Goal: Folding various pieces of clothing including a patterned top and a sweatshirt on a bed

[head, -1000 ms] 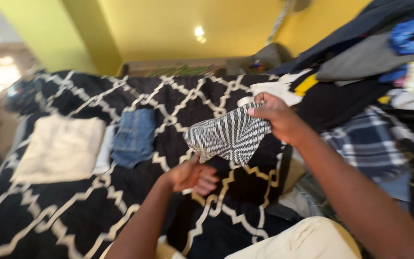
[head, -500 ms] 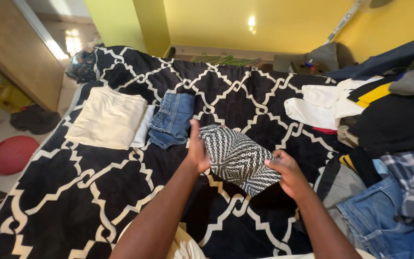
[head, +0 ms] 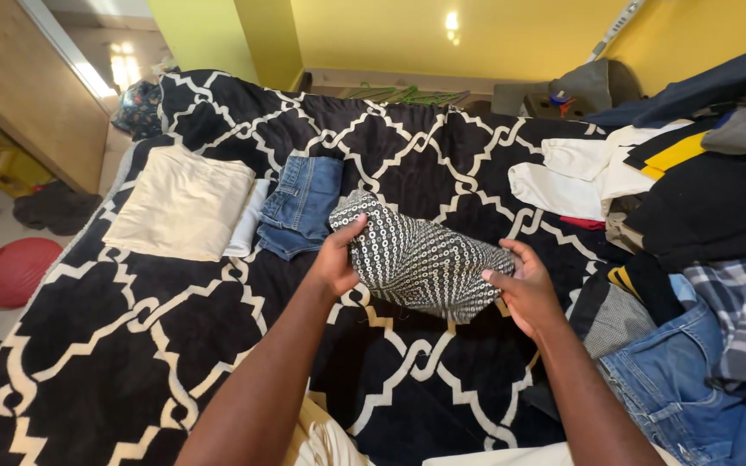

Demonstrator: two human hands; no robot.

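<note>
Head view: near the middle of the frame both hands hold a black-and-white patterned cloth just above a bed covered by a black blanket with a cream lattice pattern. The left hand has its grip clamped on the cloth's left end, thumb on top, the other fingers hidden beneath the fabric. The right hand pinches the cloth's right end; its fingertips curl into the folds, so only the thumb and the back of the hand show clearly. The cloth is bunched, and its full shape cannot be made out.

Left of the cloth, in the upper-middle of the frame, lies a folded pair of blue jeans, and beside it, further left, a folded cream cloth resting partly over a white folded piece of which only a narrow edge shows.

Along the right side of the frame is a heap of unfolded clothes: white, black with yellow, plaid and denim pieces overlap, and the frame's edge cuts them off.

At the far left, on the floor, a red round object is partly cut off. The forearms leave the frame at the bottom.
</note>
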